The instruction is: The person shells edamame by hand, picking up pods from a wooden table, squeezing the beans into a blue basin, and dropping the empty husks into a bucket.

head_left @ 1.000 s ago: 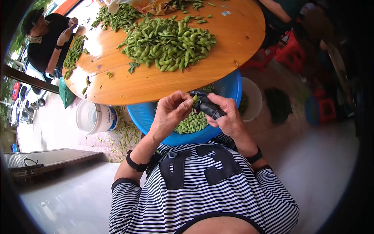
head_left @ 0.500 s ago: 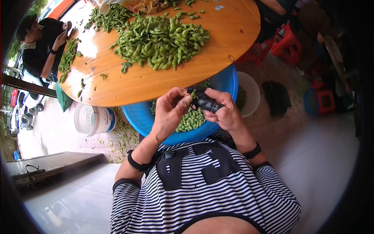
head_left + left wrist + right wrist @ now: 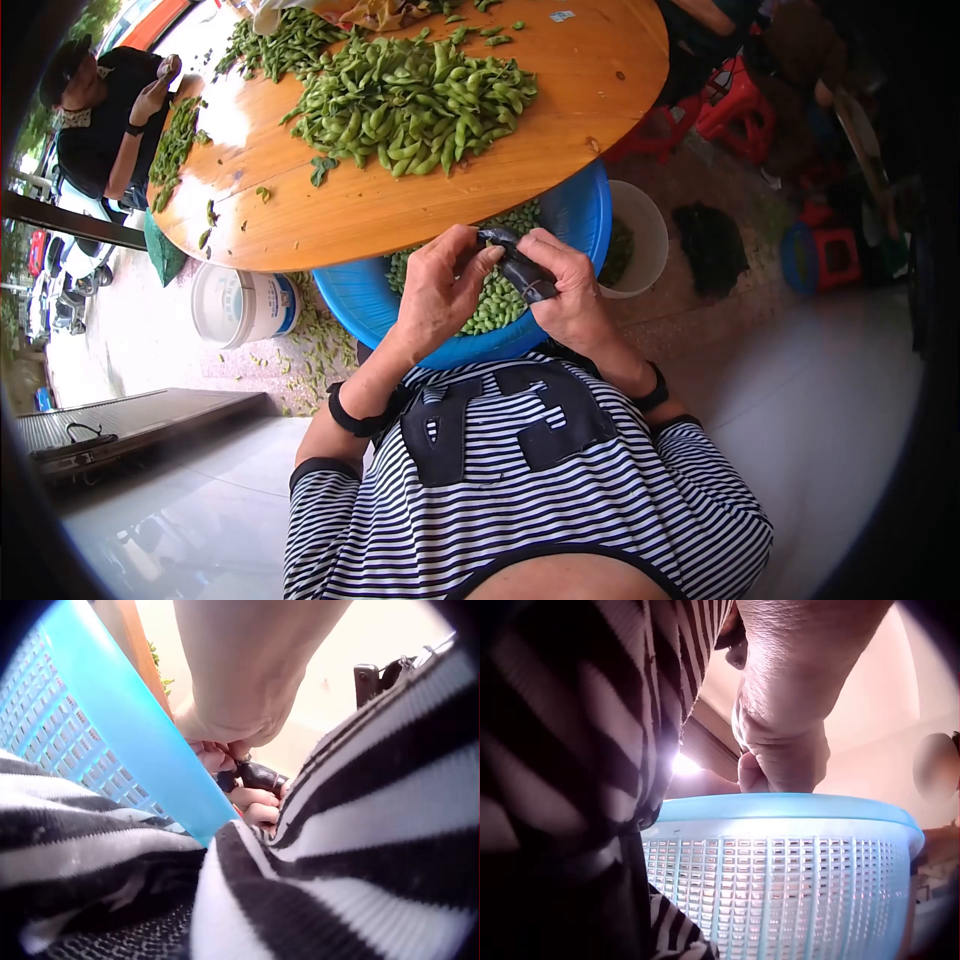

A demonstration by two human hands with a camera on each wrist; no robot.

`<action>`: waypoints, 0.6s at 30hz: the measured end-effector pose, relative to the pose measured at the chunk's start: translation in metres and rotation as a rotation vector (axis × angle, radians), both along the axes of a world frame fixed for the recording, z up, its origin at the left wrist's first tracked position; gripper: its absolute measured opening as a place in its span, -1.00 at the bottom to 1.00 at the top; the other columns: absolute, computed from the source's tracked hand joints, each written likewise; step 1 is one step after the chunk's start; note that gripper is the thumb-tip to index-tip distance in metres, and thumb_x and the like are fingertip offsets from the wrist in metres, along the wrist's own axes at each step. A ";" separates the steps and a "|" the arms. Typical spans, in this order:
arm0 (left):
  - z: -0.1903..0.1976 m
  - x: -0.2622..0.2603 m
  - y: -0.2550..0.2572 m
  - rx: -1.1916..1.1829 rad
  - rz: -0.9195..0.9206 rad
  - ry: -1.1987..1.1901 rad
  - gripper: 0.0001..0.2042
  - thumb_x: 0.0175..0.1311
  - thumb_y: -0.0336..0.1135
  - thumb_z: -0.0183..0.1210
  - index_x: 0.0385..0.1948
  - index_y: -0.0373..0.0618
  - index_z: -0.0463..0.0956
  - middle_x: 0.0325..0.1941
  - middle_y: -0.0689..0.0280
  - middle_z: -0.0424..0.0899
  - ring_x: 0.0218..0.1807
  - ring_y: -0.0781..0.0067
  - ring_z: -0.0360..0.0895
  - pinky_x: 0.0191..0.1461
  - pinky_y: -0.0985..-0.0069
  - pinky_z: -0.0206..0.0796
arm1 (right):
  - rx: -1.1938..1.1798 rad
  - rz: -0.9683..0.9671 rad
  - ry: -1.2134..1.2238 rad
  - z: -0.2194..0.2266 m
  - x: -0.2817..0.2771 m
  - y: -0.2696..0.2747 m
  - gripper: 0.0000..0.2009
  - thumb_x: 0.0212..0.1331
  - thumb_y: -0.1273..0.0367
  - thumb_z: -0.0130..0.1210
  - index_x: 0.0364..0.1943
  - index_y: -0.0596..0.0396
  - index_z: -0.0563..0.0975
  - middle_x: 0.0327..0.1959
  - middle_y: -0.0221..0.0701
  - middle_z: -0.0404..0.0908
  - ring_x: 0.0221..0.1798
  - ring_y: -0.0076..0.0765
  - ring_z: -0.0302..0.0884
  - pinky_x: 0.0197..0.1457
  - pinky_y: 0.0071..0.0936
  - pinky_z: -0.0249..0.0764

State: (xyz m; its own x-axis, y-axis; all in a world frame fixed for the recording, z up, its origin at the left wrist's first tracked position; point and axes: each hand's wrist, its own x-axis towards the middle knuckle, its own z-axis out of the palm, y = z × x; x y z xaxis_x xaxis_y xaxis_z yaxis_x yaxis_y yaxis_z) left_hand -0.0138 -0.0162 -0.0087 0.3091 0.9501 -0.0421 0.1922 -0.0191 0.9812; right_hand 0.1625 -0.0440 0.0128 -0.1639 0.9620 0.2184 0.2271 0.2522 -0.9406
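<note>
Bottom of the head view: person's black-and-white striped shirt (image 3: 520, 480), black wristbands on both wrists. Just above it, centre frame, both hands meet over the round blue plastic mesh basket (image 3: 360, 290).

Right hand (image 3: 570, 290) – fingers curled round a small black-handled tool (image 3: 522, 268), gripping it; the tool angles up-left toward the other hand. The left wrist view shows the same black tool (image 3: 259, 776) between the fingers, under the left hand.

Left hand (image 3: 435, 290) – fingertips bunched and pinched together right against the tool's tip. A pod is probably in the pinch, but it is hidden by the fingers; cannot tell for sure.

The basket sits in the person's lap, its far edge tucked under the table rim, and holds a heap of light green shelled beans (image 3: 490, 305), directly below the hands. In the right wrist view the basket's mesh wall (image 3: 780, 885) fills the lower frame, with the right hand above the rim.

Left of the basket, on the floor: white plastic bucket (image 3: 240, 305), green pod scraps scattered round it. Right of the basket: a white bowl (image 3: 645, 235), partly hidden.

Further up – round wooden table (image 3: 400, 205) with a big pile of green edamame pods (image 3: 420, 100) in the upper centre, smaller piles toward upper left. Far upper left: another person in a black top (image 3: 100, 110) seated at the table edge. Upper right: red plastic stools (image 3: 740, 110).
</note>
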 end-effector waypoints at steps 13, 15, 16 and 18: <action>0.008 0.009 -0.002 -0.181 -0.015 -0.335 -0.85 0.27 -0.50 -0.06 -0.23 -0.22 0.49 -0.59 0.50 0.39 -0.49 0.75 0.29 -0.44 0.74 0.10 | 0.250 -0.135 -0.270 0.005 -0.013 -0.008 -0.61 -0.23 0.72 0.09 -0.16 0.27 0.51 -0.36 -0.21 0.33 -0.37 -0.06 0.42 -0.35 -0.36 0.36; 0.007 0.005 -0.002 -0.182 -0.070 -0.286 -0.81 0.33 -0.45 -0.05 -0.15 -0.29 0.50 -0.48 0.43 0.47 -0.42 0.68 0.36 -0.30 0.68 0.22 | 0.221 -0.136 -0.194 0.004 -0.009 -0.005 -0.67 -0.20 0.72 0.01 -0.22 0.32 0.48 -0.40 -0.23 0.29 -0.37 -0.14 0.36 -0.34 -0.45 0.30; 0.008 0.004 -0.003 -0.180 -0.069 -0.286 -0.81 0.33 -0.45 -0.05 -0.15 -0.29 0.50 -0.48 0.43 0.47 -0.42 0.68 0.36 -0.30 0.68 0.22 | 0.219 -0.137 -0.153 0.001 -0.004 -0.003 -0.70 -0.16 0.72 0.00 -0.23 0.31 0.49 -0.42 -0.25 0.31 -0.39 -0.20 0.37 -0.34 -0.46 0.29; 0.011 0.000 -0.003 -0.132 -0.179 -0.268 -0.81 0.29 -0.47 -0.01 -0.13 -0.31 0.50 -0.42 0.41 0.44 -0.41 0.67 0.34 -0.27 0.68 0.23 | 0.176 -0.195 -0.161 0.007 0.010 -0.004 -0.76 -0.07 0.70 -0.01 -0.25 0.30 0.50 -0.43 -0.26 0.37 -0.38 -0.27 0.41 -0.32 -0.50 0.30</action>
